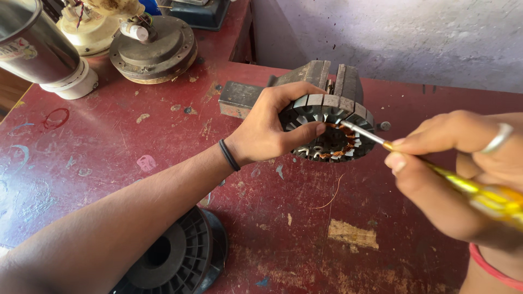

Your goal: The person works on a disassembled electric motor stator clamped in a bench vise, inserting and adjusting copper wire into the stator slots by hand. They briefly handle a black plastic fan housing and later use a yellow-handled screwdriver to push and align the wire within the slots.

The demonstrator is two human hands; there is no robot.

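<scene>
Head view only.

Left hand (267,128) reaching in from lower left, forearm diagonal across frame, black band (229,155) at wrist. Fingers curled over top rim of motor stator (328,128), thumb pressed on its near face; firm grip, closed on the part.

Right hand (452,163) entering from right edge, silver ring (499,137) on one finger, red band (493,269) at wrist. Pinching yellow-handled screwdriver (436,170) between thumb and fingers, closed on it.

Stator just right of frame centre, held on edge, open face tilted toward camera, slots around the ring, copper winding (340,142) visible inside the bore. Screwdriver long axis running lower right to upper left, metal tip at the copper on the inner ring, upper right of the bore.

Grey bench vise (305,81) directly behind stator, touching or just behind it; cannot tell which. Loose copper strand (333,196) lying on red workbench (163,130) below the stator.

Room: worn red surface open at centre left and bottom centre. Black plastic spool (182,256) at bottom left, under the left forearm. Fan motor housing (155,49) and steel canister (32,43) at upper left, well apart from the hands. Grey wall (408,38) along upper right behind bench edge.
</scene>
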